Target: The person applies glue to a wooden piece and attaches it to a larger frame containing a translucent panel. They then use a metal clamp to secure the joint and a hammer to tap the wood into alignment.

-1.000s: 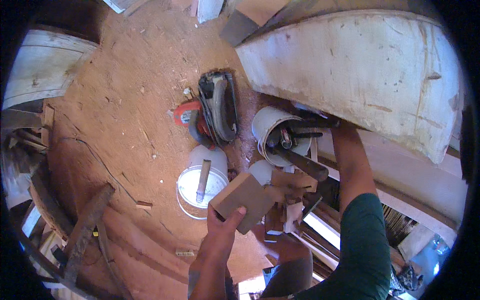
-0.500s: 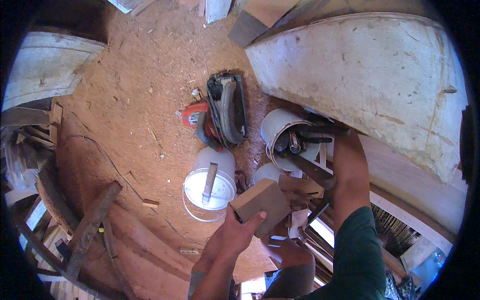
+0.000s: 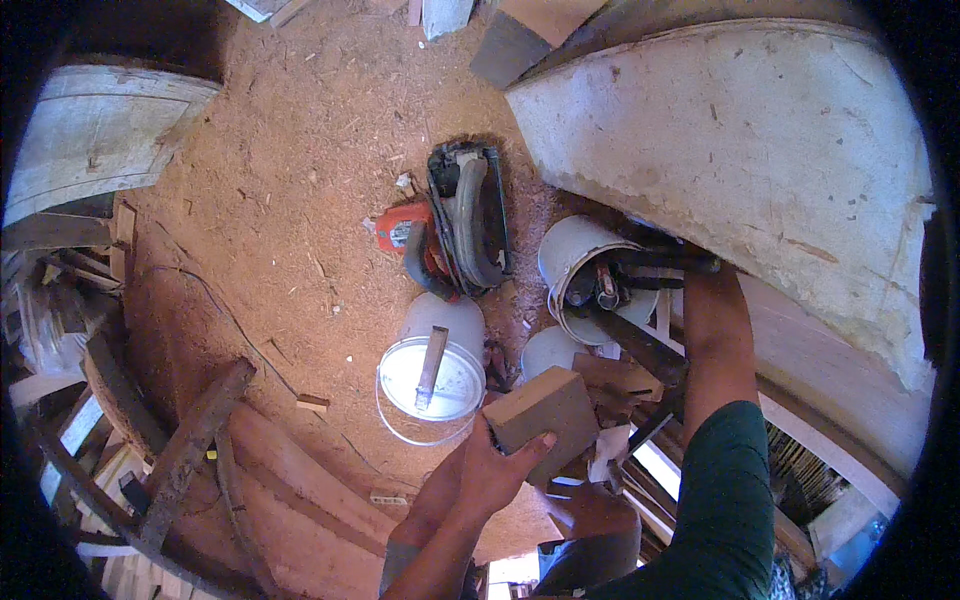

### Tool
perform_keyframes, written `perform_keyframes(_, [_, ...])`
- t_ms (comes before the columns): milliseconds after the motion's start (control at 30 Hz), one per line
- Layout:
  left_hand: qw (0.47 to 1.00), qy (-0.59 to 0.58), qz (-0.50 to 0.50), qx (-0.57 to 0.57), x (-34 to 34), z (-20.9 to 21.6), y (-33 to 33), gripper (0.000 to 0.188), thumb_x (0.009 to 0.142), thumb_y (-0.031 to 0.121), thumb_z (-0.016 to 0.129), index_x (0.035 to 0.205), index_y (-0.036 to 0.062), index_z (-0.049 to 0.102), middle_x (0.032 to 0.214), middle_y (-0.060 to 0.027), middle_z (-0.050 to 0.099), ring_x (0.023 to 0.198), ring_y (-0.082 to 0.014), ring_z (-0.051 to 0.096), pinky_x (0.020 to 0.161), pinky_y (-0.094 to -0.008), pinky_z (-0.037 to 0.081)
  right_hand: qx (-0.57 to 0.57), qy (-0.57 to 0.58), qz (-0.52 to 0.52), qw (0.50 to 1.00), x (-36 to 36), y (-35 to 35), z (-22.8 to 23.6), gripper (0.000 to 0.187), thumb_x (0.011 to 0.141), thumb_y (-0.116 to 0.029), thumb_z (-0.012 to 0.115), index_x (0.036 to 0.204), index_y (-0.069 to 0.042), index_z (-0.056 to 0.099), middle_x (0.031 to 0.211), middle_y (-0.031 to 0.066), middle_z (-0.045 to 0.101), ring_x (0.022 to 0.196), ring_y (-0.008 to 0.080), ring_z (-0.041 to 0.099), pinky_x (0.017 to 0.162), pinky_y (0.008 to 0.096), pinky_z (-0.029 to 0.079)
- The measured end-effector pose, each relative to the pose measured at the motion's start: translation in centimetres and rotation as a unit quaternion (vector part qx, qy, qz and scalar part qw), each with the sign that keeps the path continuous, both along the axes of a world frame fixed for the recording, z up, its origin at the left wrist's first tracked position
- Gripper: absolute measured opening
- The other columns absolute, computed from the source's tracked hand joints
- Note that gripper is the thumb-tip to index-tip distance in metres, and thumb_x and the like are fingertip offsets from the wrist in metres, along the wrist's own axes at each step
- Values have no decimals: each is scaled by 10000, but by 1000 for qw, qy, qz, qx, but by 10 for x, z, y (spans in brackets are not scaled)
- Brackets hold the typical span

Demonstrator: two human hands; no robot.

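My left hand (image 3: 497, 468) is closed around a thick wooden block (image 3: 545, 418), thumb across its near side. Beyond it, my right forearm (image 3: 718, 340) reaches forward past a tilted white bucket (image 3: 580, 250) of tools. The right hand is hidden at the lower edge of a large whitish panel (image 3: 740, 130), by a dark tool handle (image 3: 665, 262), so its fingers do not show. A dark long-handled tool (image 3: 640, 345) sticks out of the bucket toward me. Left of the block stands a lidded white bucket (image 3: 400, 385) with a flat wooden-handled tool (image 3: 432, 365) on its lid.
A red and grey circular saw (image 3: 455, 225) lies on the sawdust-covered ground beyond the lidded bucket. A thin cable (image 3: 235, 325) crosses the ground at left. Rough curved timbers (image 3: 195, 450) stand at lower left. Stacked boards (image 3: 830, 420) lie at right.
The whole view has shifted slightly, so most things appear a little further right. My left hand still holds the block, and my right arm still reaches beside the tool bucket.
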State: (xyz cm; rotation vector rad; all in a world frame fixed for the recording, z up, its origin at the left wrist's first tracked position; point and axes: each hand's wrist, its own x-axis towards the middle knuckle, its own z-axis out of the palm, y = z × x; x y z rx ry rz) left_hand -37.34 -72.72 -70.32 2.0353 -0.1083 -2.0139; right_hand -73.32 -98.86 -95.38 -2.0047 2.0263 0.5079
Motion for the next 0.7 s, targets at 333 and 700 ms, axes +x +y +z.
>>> perform_keyframes(333, [999, -9, -35, 2, 0, 3, -5, 728, 788, 324, 862, 1293, -28, 473, 1213, -204, 643, 1131, -268, 638, 954, -382, 514, -1, 5, 1, 1000, -5, 0, 3, 297, 948, -212, 541, 1152, -69, 703, 1170, 148, 711, 1093, 355, 681, 902, 460, 545])
perform_keyframes(700, [999, 3, -35, -1, 4, 4, -6, 756, 789, 351, 863, 1304, -26, 458, 1231, -207, 632, 1138, -274, 632, 952, -384, 513, -4, 5, 13, 1000, -5, -4, 6, 293, 944, -205, 544, 1146, -68, 707, 1157, 149, 714, 1086, 354, 684, 894, 462, 550])
